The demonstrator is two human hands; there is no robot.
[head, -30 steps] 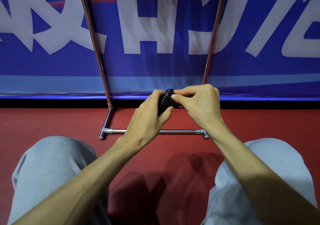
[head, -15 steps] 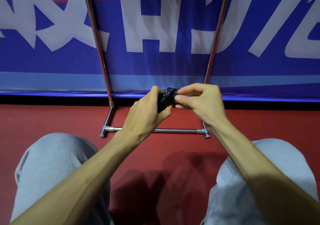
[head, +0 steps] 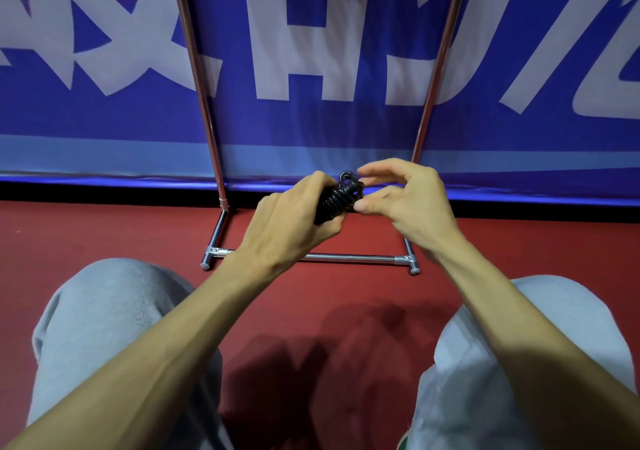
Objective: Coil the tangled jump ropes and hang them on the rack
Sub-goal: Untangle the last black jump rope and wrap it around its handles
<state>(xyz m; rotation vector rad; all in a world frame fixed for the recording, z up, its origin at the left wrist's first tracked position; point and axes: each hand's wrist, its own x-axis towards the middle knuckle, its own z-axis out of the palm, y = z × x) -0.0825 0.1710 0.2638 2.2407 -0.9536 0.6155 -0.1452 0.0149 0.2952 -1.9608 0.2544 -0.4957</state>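
Observation:
A black jump rope (head: 337, 197) is wound into a tight bundle, with a small loop sticking up at its top end. My left hand (head: 292, 221) grips the bundle from the left, and most of the bundle is hidden in the fist. My right hand (head: 405, 196) hovers at the bundle's right side with thumb and fingers spread; its thumb tip is close to the rope. The chrome rack (head: 201, 79) stands just behind, its two uprights rising out of view and its base bar (head: 346, 259) on the floor.
The floor (head: 104, 231) is red. A blue banner with large white letters (head: 311, 51) hangs behind the rack. My two knees in grey trousers, left (head: 104, 311) and right (head: 536, 345), fill the lower corners.
My right hand has opened and drawn slightly away from the top of the bundle, where it was pinching the rope. The small loop now shows at the top. My left hand keeps its grip.

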